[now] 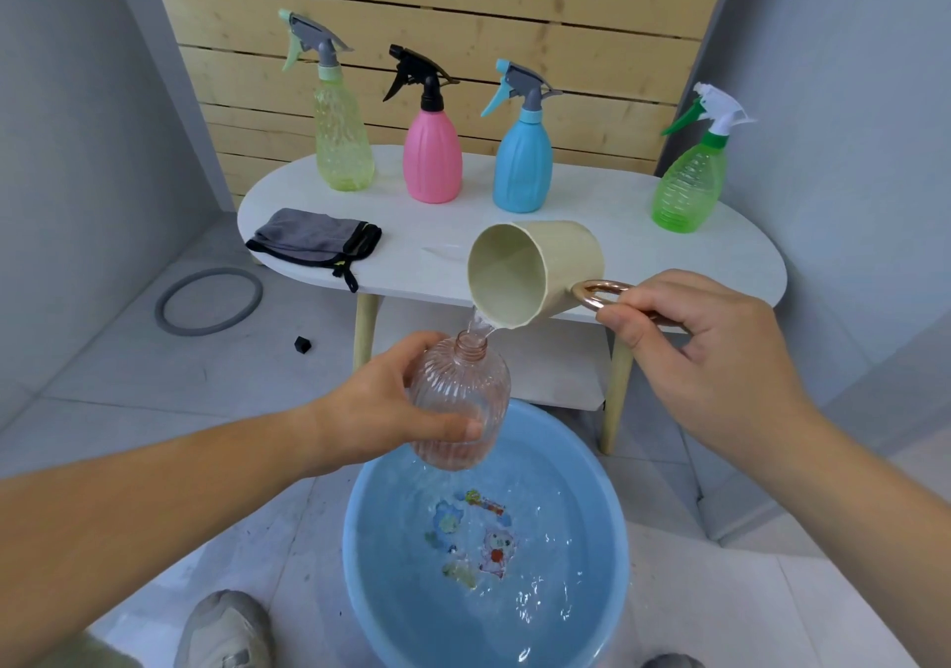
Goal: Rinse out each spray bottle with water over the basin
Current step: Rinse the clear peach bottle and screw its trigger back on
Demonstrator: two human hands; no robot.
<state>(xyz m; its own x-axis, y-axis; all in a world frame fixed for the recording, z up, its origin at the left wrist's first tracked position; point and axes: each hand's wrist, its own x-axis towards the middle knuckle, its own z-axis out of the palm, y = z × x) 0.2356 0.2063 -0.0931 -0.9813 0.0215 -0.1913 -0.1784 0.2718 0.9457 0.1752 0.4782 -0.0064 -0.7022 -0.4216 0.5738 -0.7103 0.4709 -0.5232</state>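
Observation:
My left hand grips a clear pinkish ribbed spray bottle with its top off, upright above the far rim of the blue basin. My right hand holds the copper handle of a beige cup, tipped so that water runs from its spout into the bottle's neck. The basin sits on the floor and holds water. Behind, on the white table, stand a yellow-green bottle, a pink bottle, a blue bottle and a green bottle, each with its trigger head on.
A grey cloth lies on the table's left part. A grey ring and a small black cube lie on the tiled floor at left. My shoe is beside the basin. A wooden slat wall stands behind the table.

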